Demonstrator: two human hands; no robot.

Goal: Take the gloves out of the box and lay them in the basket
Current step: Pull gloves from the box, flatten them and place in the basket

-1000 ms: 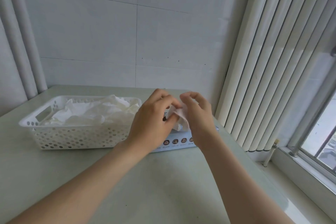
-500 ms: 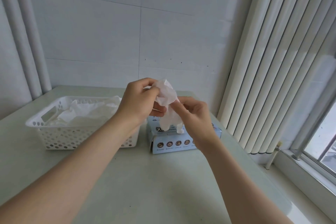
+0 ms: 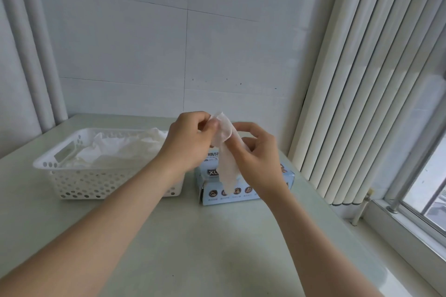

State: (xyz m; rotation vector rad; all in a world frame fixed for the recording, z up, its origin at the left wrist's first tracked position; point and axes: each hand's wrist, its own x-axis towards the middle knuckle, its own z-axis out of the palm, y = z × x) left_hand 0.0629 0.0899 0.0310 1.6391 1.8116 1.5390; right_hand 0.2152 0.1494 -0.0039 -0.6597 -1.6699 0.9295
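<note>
**One glove held up over the box, both hands on it**

Both forearms enter from the bottom edge, cut off before the elbows. They reach over a pale green bench [image 3: 205, 248] whose right side runs out of view near the lower corner.

Above the bench, the left hand [image 3: 190, 142] pinches the top of a thin white glove [image 3: 225, 154] between thumb and curled fingers. The right hand [image 3: 259, 152] grips the same glove a little lower, with its fingers bent around it. The glove hangs limp between them, its lower end dangling in front of the box [image 3: 241, 190].

The box is pale blue and marked "XL". Its opening is hidden behind the hands and glove, and its small printed icons are too fine to read.

Just left of it stands a white perforated basket [image 3: 72, 176]. The left forearm covers its near right corner. A crumpled white pile of gloves [image 3: 125, 149] lies inside; single ones cannot be told apart.

Behind is a pale panelled wall [image 3: 169, 43], with vertical blinds [image 3: 362, 79] and a window [image 3: 429, 176] at right.
</note>
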